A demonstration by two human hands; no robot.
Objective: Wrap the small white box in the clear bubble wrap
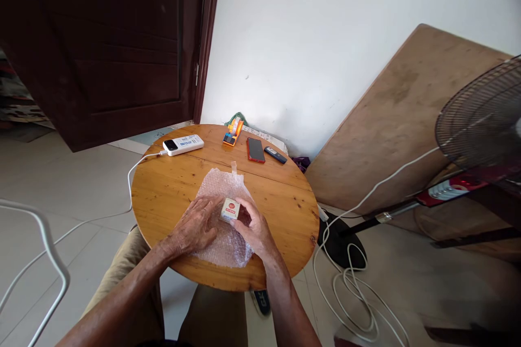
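Our right hand [255, 229] grips small printed box [230, 209]; left hand [194, 226] spread on bubble wrap [233, 251], left of box; best we hold wrap flat.

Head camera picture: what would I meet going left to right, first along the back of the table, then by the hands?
Along the back: white gadget → orange tape holder → red-edged phone → dark blue gadget. By the hands: left hand → little box → right hand.
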